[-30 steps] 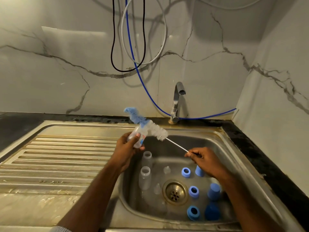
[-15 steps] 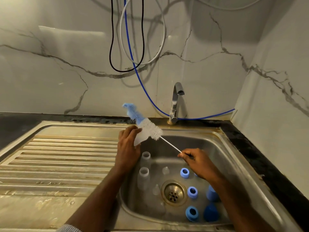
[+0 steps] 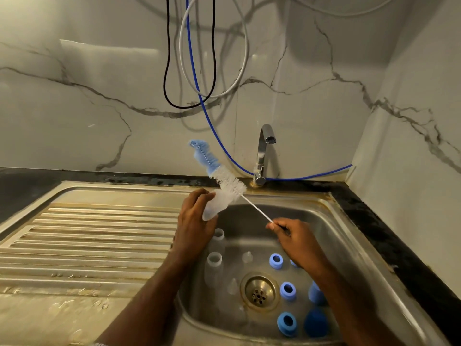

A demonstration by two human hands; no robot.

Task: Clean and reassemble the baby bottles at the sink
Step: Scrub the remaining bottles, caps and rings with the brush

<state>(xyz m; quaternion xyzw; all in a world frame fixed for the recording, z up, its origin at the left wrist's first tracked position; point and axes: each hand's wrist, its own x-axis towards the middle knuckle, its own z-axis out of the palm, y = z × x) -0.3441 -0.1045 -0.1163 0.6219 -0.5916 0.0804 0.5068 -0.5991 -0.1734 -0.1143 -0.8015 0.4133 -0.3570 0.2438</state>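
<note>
Overhead, a person's two bare hands work above a stainless steel sink basin (image 3: pixel 331 236) set in a dark bench. Left hand (image 3: pixel 193 226) is raised at the basin's back left corner, fingers curled around one clear plastic baby bottle (image 3: pixel 214 204) held tilted. Right hand (image 3: pixel 296 242), lower and to the right, pinches the thin white wire handle of one bottle brush (image 3: pixel 224 179) between thumb and fingertips; its white bristles touch the held bottle, and its blue bristle tip points up and left toward the wall. Down in the basin stand two more clear bottles (image 3: pixel 214 260) with open necks, at the left. Three clear teats (image 3: pixel 247 257) lie near the round brass drain (image 3: pixel 259 292). Three blue screw rings (image 3: pixel 275 260) sit right of the drain, with at least two blue caps (image 3: pixel 315 323) beyond, partly hidden by the right forearm. One chrome tap (image 3: pixel 263 156) rises behind
</note>
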